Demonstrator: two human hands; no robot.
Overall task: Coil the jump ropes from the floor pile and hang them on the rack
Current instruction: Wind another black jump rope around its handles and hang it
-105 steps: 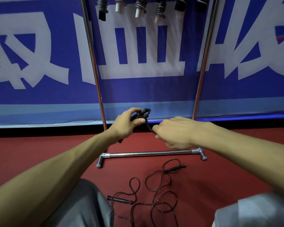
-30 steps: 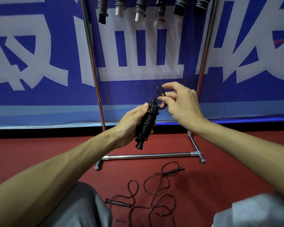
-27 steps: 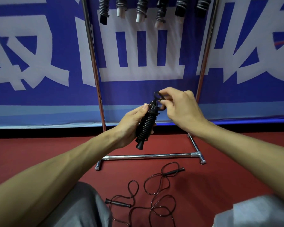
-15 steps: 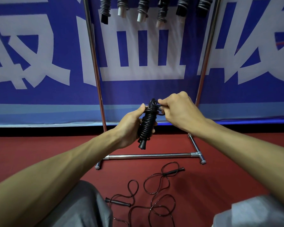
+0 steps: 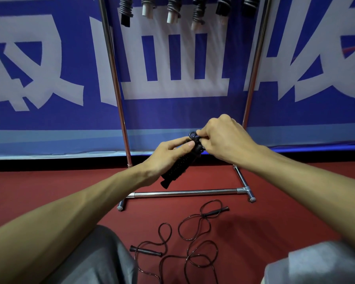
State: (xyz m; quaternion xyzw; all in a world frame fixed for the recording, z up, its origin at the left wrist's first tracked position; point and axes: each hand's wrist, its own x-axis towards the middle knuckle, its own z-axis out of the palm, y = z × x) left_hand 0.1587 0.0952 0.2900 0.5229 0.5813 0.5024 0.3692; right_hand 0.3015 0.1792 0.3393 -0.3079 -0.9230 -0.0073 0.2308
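The left hand [image 5: 164, 154] is gripping the black coiled jump rope bundle [image 5: 179, 165] above the red floor, while the right hand [image 5: 223, 138] is pinching its end loop [image 5: 193, 134], finishing the tie-off. Next, hanging it on the chrome rack [image 5: 184, 192] probably calls for lifting.

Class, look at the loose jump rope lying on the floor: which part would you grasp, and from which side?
Probably the near handle of the loose jump rope: it is a rigid straight stick lying flat on the floor, so come from above, fingers across it. The rest is thin and looped.
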